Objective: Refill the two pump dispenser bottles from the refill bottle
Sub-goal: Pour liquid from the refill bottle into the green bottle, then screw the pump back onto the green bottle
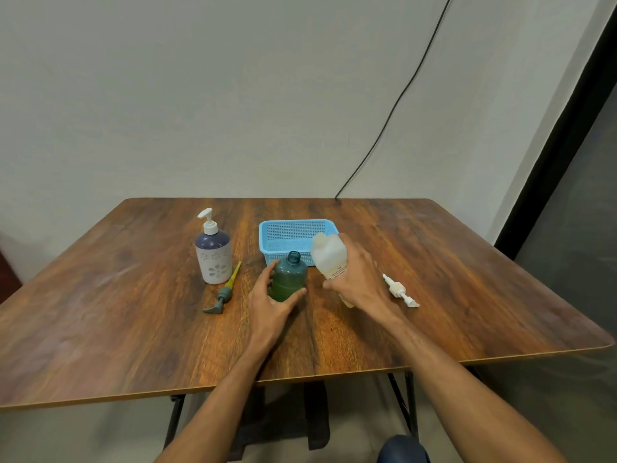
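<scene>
A green translucent bottle (288, 277) stands upright at the table's middle, its neck open with no pump, part full of green liquid. My left hand (270, 300) grips its lower body. My right hand (359, 279) holds the whitish refill bottle (329, 253), tilted with its open mouth pointing up and left, just right of the green bottle's neck. The grey pump with a yellow tube (223, 292) lies on the table to the left. A white and navy dispenser (213, 253) with its white pump fitted stands further left.
A light blue perforated basket (293, 227) sits just behind the bottles. A white pump (400, 290) lies on the wooden table (133, 329) right of my right hand. A black cable hangs down the wall behind the table.
</scene>
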The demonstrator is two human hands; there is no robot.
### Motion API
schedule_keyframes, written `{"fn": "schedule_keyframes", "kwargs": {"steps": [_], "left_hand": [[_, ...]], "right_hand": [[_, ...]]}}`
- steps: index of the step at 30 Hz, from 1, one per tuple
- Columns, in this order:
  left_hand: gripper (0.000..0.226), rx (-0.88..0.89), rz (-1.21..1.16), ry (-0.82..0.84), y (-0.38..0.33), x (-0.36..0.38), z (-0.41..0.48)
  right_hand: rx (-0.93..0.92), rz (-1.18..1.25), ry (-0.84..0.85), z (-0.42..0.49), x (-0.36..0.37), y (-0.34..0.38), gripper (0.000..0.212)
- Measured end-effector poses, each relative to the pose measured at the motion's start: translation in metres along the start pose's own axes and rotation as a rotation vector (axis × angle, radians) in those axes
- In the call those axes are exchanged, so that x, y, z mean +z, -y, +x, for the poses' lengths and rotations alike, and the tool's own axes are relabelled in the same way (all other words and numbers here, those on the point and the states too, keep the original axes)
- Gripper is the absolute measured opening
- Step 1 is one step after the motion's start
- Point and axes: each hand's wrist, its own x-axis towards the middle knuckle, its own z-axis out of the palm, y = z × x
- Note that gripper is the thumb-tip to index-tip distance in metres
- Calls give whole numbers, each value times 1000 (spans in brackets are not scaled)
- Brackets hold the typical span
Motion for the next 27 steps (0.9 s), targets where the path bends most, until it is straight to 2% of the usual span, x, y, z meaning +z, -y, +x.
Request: {"fn": "schedule_keyframes", "kwargs": {"steps": [6, 12, 18, 24, 27], "left_hand": [[79, -16, -41, -7, -5, -1, -1], [82, -42, -23, 3, -6, -2, -1], [81, -55, -3, 17, -7, -1, -2], [86, -65, 28, 39, -15, -2, -4], [94, -83, 4, 48, -13, -2, -5]], "right_hand": [[78, 265, -64, -8, 3, -10, 89], [118, 564, -68, -12, 12, -26, 94], [133, 662, -87, -17, 10, -38, 93], [157, 676, -71, -21, 12, -42, 114], [176, 676, -135, -30, 14, -36, 123]]}}
